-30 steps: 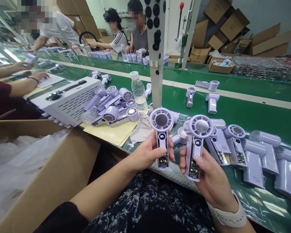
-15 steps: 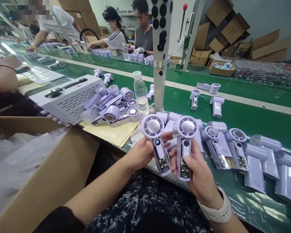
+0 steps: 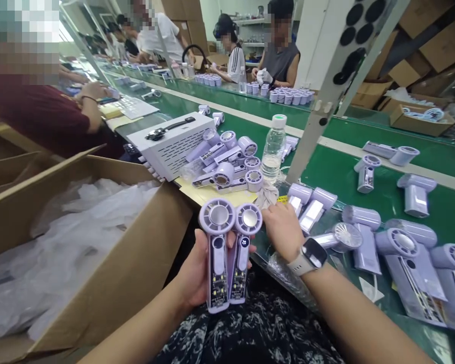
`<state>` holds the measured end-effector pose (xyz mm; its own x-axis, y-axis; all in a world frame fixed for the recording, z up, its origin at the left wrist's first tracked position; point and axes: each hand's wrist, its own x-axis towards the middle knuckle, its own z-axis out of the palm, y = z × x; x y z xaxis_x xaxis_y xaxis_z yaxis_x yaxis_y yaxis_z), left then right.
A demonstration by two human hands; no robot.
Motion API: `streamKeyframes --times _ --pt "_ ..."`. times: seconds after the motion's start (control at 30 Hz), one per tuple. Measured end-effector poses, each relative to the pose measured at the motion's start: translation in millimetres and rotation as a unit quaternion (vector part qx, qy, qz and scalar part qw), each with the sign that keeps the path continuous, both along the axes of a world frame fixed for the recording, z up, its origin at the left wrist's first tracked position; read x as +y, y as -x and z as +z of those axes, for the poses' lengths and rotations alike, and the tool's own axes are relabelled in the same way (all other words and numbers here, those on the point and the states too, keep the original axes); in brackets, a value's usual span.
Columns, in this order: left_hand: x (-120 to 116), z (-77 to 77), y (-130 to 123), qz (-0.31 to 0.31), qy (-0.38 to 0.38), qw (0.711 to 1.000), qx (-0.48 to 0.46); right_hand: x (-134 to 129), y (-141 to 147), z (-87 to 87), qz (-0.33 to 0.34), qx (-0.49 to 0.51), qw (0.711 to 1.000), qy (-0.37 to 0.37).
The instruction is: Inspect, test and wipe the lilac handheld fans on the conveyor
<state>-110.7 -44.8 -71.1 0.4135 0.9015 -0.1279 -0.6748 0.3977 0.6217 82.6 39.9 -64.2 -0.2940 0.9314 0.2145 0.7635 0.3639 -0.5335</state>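
Note:
My left hand (image 3: 195,268) grips two lilac handheld fans side by side, upright, with circuit boards showing in their open handles. The nearer-left handheld fan (image 3: 217,258) has a dark round display; the second handheld fan (image 3: 246,237) has a lit display. My right hand (image 3: 284,230), with a pale-strapped watch at the wrist, is at the bench edge beside a crumpled white cloth (image 3: 268,194) and a row of fans. Its fingers look curled, and what they hold, if anything, is hidden. Just past it lies a lilac fan (image 3: 314,210).
A carton (image 3: 136,232) of plastic bags stands at left. On the bench are a grey vented box (image 3: 167,146), a pile of fans (image 3: 227,156), a water bottle (image 3: 273,146) and a slanting post (image 3: 320,101). More fans lie right; co-workers sit beyond.
Both fans are now together in my left hand. My right hand has let go of its fan and moved to the bench edge. The view has turned left.

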Motion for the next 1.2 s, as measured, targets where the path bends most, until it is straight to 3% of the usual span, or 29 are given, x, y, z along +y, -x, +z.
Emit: streamKeyframes --times 0.1,0.23,0.37,0.43,0.57,0.7,0.77,0.9,0.97,1.03,1.1,1.13,1.2 --pt "2.0 -6.2 -8.2 0.005 0.008 1.000 -0.016 -13.6 -14.1 14.2 -0.014 0.056 0.998 -0.017" --pt "14.4 -15.7 -27.6 -0.058 -0.004 0.996 -0.069 -35.9 -31.8 36.3 0.005 0.292 0.956 0.002" --pt "16.8 -18.6 -43.3 -0.157 -0.019 0.983 -0.090 -41.2 -36.1 38.3 0.073 0.428 0.878 0.203" --pt "15.7 -19.6 -48.4 -0.170 -0.026 0.982 -0.074 -41.4 -37.8 36.8 0.080 0.432 0.860 0.259" --pt "14.7 -27.2 -54.7 -0.161 -0.045 0.983 -0.072 -48.2 -35.2 34.4 0.035 0.392 0.891 0.228" --pt "15.1 -31.3 -51.9 -0.137 -0.013 0.985 -0.106 -37.6 -30.5 29.7 0.021 0.283 0.954 0.095" --pt "15.9 -25.2 -46.4 -0.122 -0.004 0.986 -0.114 -14.7 -31.9 30.9 0.011 0.213 0.977 0.025" --pt "17.7 -0.4 -32.1 -0.047 -0.029 0.994 -0.093 36.3 -34.2 48.5 -0.042 0.188 0.980 -0.054" --pt "18.2 10.8 -27.0 -0.014 -0.055 0.995 -0.076 39.6 -30.4 57.5 -0.066 0.154 0.980 -0.106" --pt "18.7 17.3 -24.9 0.017 -0.095 0.994 -0.056 21.6 -23.8 57.8 -0.080 0.154 0.978 -0.116" --pt "19.7 19.8 -25.1 0.054 -0.141 0.988 -0.024 -9.4 -17.5 47.5 -0.032 0.250 0.968 -0.008" --pt "20.6 20.4 -25.6 0.073 -0.163 0.984 0.000 -25.9 -15.8 39.6 0.027 0.320 0.943 0.090" --pt "24.0 21.5 -26.1 0.054 -0.194 0.977 0.069 -54.5 -17.9 23.5 0.138 0.438 0.846 0.273"
